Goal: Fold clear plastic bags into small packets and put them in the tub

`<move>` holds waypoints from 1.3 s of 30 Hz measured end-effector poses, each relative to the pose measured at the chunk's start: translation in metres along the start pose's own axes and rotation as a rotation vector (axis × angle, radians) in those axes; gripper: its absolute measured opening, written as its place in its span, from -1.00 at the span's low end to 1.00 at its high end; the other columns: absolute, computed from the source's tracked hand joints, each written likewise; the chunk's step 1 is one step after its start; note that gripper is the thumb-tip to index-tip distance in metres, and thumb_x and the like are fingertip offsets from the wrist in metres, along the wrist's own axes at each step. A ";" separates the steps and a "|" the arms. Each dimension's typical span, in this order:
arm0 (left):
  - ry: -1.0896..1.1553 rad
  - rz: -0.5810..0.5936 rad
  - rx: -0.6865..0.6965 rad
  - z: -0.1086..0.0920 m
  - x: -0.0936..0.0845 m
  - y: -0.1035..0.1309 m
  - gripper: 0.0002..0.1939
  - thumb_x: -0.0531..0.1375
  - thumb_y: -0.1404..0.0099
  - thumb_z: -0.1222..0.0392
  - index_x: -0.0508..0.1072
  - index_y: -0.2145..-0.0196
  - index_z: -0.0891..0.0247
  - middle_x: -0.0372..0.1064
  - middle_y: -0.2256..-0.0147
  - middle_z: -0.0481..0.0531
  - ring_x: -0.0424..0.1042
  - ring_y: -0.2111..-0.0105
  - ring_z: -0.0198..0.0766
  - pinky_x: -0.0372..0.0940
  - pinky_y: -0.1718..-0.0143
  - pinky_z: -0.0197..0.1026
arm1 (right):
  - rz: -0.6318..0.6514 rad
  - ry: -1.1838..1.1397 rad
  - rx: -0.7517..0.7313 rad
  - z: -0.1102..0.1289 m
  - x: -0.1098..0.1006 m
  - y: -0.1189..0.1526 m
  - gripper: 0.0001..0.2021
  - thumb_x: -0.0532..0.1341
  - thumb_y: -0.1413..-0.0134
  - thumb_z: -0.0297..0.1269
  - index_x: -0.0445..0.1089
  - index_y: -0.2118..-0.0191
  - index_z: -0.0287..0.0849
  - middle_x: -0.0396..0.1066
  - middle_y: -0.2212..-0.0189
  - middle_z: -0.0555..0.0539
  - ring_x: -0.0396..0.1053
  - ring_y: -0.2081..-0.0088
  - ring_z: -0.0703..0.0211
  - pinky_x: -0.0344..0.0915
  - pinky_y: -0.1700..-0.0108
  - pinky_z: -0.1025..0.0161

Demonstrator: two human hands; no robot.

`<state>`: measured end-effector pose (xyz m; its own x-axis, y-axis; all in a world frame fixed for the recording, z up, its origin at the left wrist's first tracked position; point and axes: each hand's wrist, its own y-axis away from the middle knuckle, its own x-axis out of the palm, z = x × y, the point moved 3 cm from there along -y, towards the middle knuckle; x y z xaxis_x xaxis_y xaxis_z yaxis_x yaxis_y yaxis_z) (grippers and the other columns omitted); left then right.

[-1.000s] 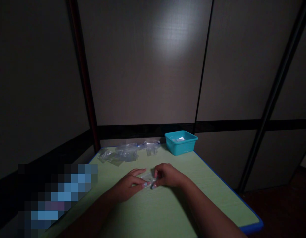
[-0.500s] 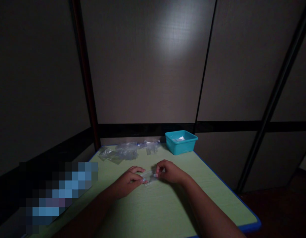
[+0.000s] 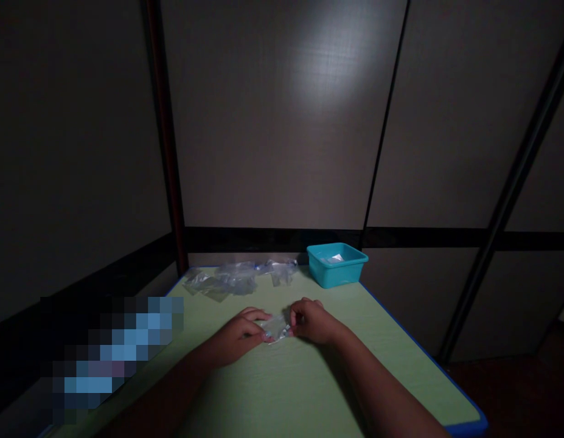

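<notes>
A small clear plastic bag (image 3: pixel 276 327) lies low over the green table (image 3: pixel 282 389), stretched between my hands. My left hand (image 3: pixel 240 334) pinches its left edge between thumb and fingers. At the bag's right edge, my right hand (image 3: pixel 311 319) has thumb and fingertips pressed together on the plastic, with the other fingers curled. Shiny glints run along the bag's lower right edge; whether anything is inside I cannot tell.
Several clear plastic bags (image 3: pixel 233 280) lie spread at the far left of the table. A turquoise basin (image 3: pixel 337 274) with some clear plastic in it stands at the far right corner. Dark panels (image 3: pixel 272 152) rise behind the table.
My right fingertips have shifted slightly down along the bag's right edge, and the bag looks more spread out. My left hand keeps its hold. The whole view has shifted a little.
</notes>
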<state>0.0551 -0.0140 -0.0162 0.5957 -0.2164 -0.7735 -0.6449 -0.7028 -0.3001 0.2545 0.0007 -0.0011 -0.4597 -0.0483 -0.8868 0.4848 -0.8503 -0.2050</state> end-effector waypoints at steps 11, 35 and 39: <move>0.014 -0.012 0.008 0.002 0.001 0.002 -0.69 0.01 -0.28 0.00 0.52 0.24 0.10 0.34 0.04 -0.01 0.23 0.00 -0.22 0.11 -0.03 -0.19 | -0.051 0.100 0.035 -0.002 0.010 -0.003 -0.88 0.26 0.16 -0.25 0.33 0.45 -0.14 0.36 0.40 0.03 0.18 0.23 0.18 -0.06 0.24 0.29; -0.233 0.162 0.148 -0.028 0.017 -0.008 -0.49 0.03 -0.23 -0.12 0.13 -0.12 -0.02 0.04 -0.16 0.02 0.01 -0.16 -0.10 -0.24 -0.16 0.10 | -0.191 0.338 0.619 -0.043 -0.007 0.000 -0.64 0.02 -0.03 -0.03 0.41 0.27 -0.19 0.40 0.23 -0.29 0.26 0.10 -0.15 0.17 0.22 0.03; -0.222 0.165 0.137 -0.026 0.018 -0.007 -0.47 0.03 -0.23 -0.12 0.11 -0.13 -0.04 0.04 -0.16 0.01 0.02 -0.15 -0.11 -0.22 -0.16 0.08 | -0.214 0.344 0.597 -0.038 0.000 -0.006 -0.58 -0.06 -0.09 -0.01 0.37 0.23 -0.21 0.39 0.22 -0.28 0.25 0.10 -0.12 0.17 0.23 0.06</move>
<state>0.0828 -0.0301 -0.0136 0.3681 -0.1560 -0.9166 -0.7920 -0.5690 -0.2212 0.2800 0.0262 -0.0157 -0.1911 0.2360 -0.9528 -0.1240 -0.9687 -0.2150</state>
